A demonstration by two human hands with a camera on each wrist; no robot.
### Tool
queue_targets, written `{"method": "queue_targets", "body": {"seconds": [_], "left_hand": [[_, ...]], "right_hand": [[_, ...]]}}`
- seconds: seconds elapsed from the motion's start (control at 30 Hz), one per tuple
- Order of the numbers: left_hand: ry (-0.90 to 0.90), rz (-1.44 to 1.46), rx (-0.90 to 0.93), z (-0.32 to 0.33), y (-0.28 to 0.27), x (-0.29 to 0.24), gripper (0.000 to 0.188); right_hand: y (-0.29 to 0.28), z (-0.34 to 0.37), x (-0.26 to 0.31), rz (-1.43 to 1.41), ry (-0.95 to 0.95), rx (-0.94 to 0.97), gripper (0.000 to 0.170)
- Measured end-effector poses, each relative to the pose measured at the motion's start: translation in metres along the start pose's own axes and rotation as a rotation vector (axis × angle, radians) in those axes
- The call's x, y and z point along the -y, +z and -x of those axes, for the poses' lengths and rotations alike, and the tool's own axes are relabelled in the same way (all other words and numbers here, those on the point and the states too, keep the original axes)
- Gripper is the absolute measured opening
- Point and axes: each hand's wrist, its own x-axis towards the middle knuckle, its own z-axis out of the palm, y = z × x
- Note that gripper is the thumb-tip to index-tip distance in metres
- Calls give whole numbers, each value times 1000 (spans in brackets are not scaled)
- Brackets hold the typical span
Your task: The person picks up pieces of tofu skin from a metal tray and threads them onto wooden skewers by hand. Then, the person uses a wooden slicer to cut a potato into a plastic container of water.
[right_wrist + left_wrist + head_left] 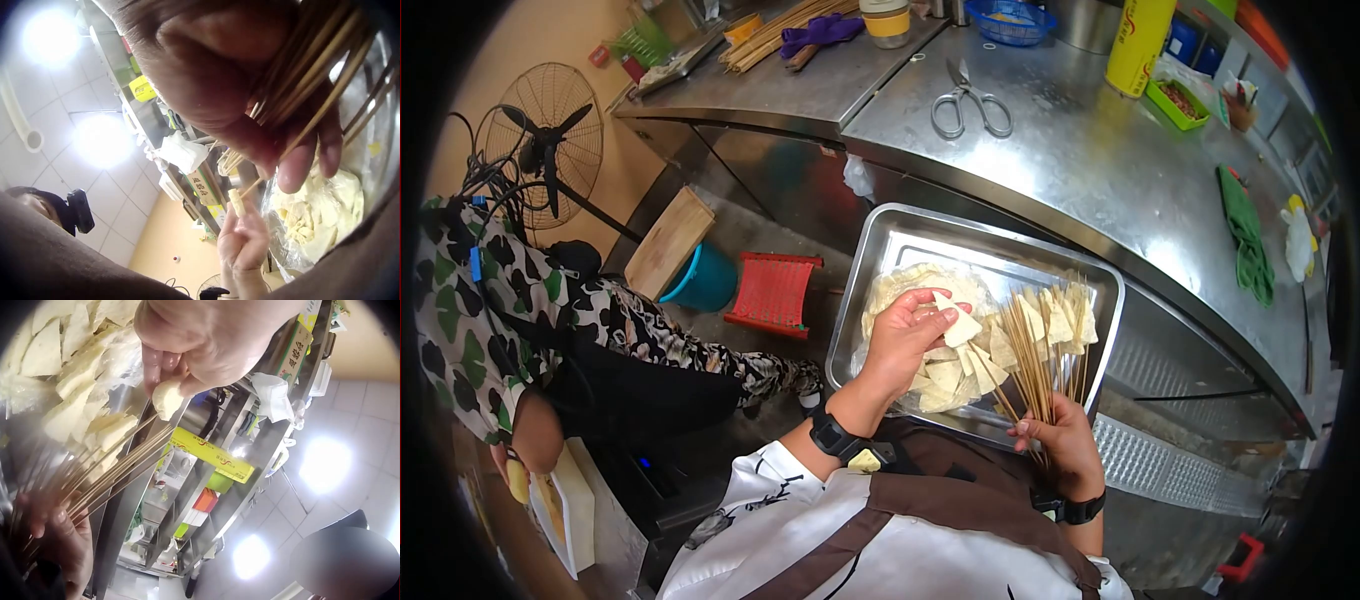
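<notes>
The left hand (905,340) pinches a pale yellow triangular piece (956,320) between thumb and fingers, above a plastic bag of similar pieces (945,376) in a metal tray. In the left wrist view that piece (167,400) is seen nearly edge-on, close to the stick tips. The right hand (1065,443) grips a bundle of thin wooden sticks (1028,372) at the tray's near edge; in the right wrist view its fingers curl round the sticks (315,81). Triangles threaded on sticks (1060,318) lie at the tray's right side.
The metal tray (865,250) stands against a steel counter (1040,130) holding scissors (971,103), a yellow canister (1138,50), a green cloth (1246,235) and a blue basket (1010,22). At left are a red stool (772,293), a fan (550,140) and another person in camouflage sleeves (475,310).
</notes>
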Motion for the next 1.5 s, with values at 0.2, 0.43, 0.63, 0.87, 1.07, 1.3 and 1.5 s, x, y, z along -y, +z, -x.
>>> {"method": "queue_targets", "body": {"seconds": [0.2, 0.43, 0.63, 0.87, 1.07, 1.3, 1.5], "left_hand": [[27, -6, -28, 0, 1, -5, 24], [42, -3, 47, -1, 2, 0, 22], [36, 17, 85, 1, 6, -1, 22], [95, -16, 84, 5, 10, 14, 24], [141, 10, 24, 5, 11, 17, 24], [84, 59, -55, 5, 2, 20, 22], [93, 51, -32, 7, -1, 32, 21]], "right_hand": [[1, 0, 2, -3, -3, 4, 10], [1, -2, 2, 9, -7, 2, 9], [7, -2, 9, 7, 26, -46, 12], [1, -2, -2, -57, -10, -39, 11], [1, -1, 0, -40, -11, -27, 13], [-6, -2, -14, -24, -23, -1, 13], [-8, -2, -21, -10, -40, 5, 13]]}}
